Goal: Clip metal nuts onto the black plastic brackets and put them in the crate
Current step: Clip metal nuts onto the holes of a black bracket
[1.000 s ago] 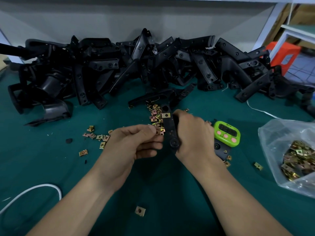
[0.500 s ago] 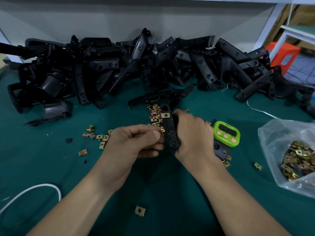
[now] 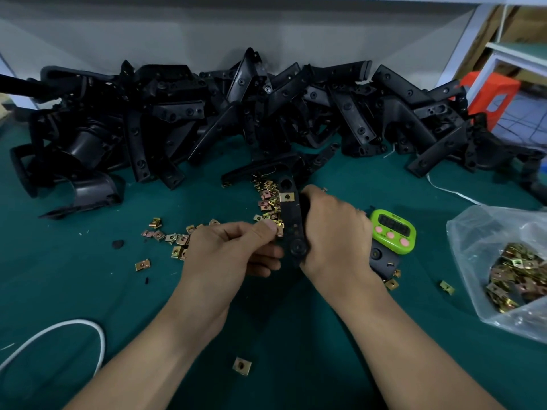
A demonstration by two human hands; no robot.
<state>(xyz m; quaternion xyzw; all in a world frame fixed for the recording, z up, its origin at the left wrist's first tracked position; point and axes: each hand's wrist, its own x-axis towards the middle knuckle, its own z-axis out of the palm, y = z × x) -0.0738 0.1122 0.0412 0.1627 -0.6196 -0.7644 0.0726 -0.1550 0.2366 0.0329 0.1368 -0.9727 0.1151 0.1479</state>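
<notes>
Over desk [image 3: 74, 291], black bracket [image 3: 291, 216] clamped in right hand [image 3: 336, 236] grip; metal nut [image 3: 280, 231] pinched in left hand [image 3: 225, 254] grip at bracket's left edge.

A small assembly workshop: a green-covered table [image 3: 59, 285] carries a heap of identical black plastic brackets [image 3: 349, 110] along its far edge, scattered metal nuts [image 3: 177, 239] (more fill a clear bag [image 3: 473, 247] at the right edge) and a green timer [image 3: 392, 229].
</notes>
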